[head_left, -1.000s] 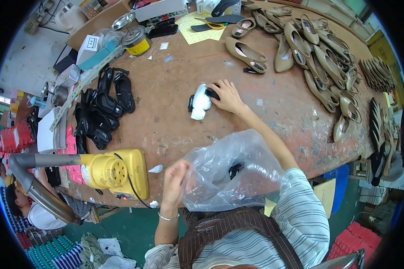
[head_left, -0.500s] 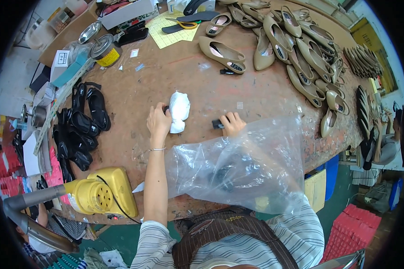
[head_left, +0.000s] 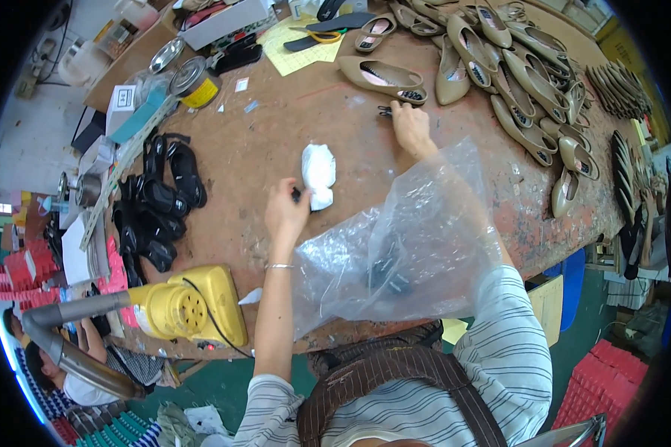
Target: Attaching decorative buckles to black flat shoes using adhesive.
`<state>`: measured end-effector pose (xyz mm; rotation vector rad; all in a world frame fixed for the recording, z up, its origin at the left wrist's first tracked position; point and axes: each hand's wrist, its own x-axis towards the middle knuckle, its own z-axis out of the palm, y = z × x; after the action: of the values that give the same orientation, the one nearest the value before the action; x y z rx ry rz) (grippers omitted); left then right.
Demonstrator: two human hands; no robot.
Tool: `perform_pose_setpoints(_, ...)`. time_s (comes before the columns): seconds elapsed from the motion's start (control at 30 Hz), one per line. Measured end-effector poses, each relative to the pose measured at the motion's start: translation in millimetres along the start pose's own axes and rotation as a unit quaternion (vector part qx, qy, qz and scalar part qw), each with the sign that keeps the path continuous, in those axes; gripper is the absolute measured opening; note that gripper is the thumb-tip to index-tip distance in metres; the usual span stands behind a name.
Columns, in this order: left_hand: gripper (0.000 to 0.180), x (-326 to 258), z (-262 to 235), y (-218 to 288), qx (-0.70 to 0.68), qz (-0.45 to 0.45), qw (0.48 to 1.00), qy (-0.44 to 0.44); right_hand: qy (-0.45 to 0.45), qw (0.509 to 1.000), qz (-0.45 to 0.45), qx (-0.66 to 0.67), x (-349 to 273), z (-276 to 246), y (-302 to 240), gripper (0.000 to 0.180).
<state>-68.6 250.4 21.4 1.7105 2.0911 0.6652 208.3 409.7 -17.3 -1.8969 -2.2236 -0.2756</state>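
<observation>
My left hand (head_left: 287,212) is closed round a small black piece (head_left: 297,195), most of it hidden by the fingers. Close by its fingertips lies a white wrapped bundle (head_left: 319,177), narrowed toward its near end. Farther off, my right hand (head_left: 412,128) has its fingers curled together at another small black piece (head_left: 385,111), just below the heel of a beige slingback shoe (head_left: 380,77). A clear plastic bag (head_left: 425,231) drapes over my right forearm and spreads across the table. Something dark shows through the plastic, too blurred to name.
Many beige shoes (head_left: 525,86) are heaped at the far right. Black shoes (head_left: 155,197) stand at left, behind a yellow machine (head_left: 209,305) with a grey pipe. Scissors (head_left: 324,37) and insoles lie on yellow paper (head_left: 294,56), near a tin (head_left: 194,82).
My right hand has moved away from me, from mid-table to the beige shoe's heel, and the bag has shifted with the arm. My left hand stays by the white bundle. The whole view has shifted slightly.
</observation>
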Motion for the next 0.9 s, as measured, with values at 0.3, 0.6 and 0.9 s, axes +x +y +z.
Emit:
perform_pose_setpoints(0.3, 0.028, -11.7, 5.7, -13.8, -0.077, -0.001, 0.993, -0.088, -0.158, 0.511, 0.197, 0.822, -93.6, -90.4, 30.6, 0.038)
perform_pose_setpoints(0.6, 0.016, -34.3, -10.4, 11.8, -0.158, 0.072, 0.98, 0.096, -0.172, 0.324, 0.144, 0.919, -145.9, -133.4, 38.9, 0.035)
perform_pose_setpoints(0.9, 0.025, -103.3, -48.9, 168.2, -0.198, 0.327, 0.907, 0.178, -0.198, 0.361, 0.044, 0.91, -136.8, -169.1, -15.5, 0.036)
